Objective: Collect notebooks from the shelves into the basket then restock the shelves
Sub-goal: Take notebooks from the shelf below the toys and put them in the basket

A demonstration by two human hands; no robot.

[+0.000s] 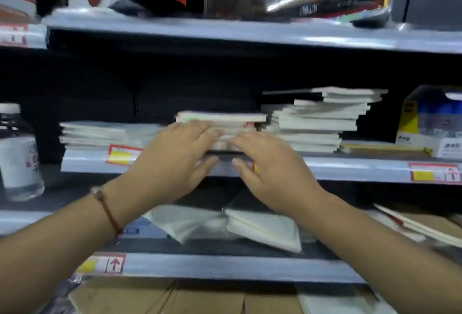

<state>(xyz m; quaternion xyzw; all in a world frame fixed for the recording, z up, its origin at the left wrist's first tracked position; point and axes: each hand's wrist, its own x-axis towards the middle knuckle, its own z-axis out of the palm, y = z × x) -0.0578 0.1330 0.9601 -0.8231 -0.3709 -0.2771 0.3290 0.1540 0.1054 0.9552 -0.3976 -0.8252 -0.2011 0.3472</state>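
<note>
Head view: middle stack [222, 123] on shelf [350, 167], between two other stacks. Left hand [172, 153] and right hand [270, 161] laid flat against its front, nothing clenched, probably squaring edges. Basket not seen.

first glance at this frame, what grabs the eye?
Two bare hands meet mid-frame: left hand and right hand press straight fingers against the middle notebook stack on the middle shelf. A taller, untidy notebook stack stands to its right, a lower one to its left.
</note>
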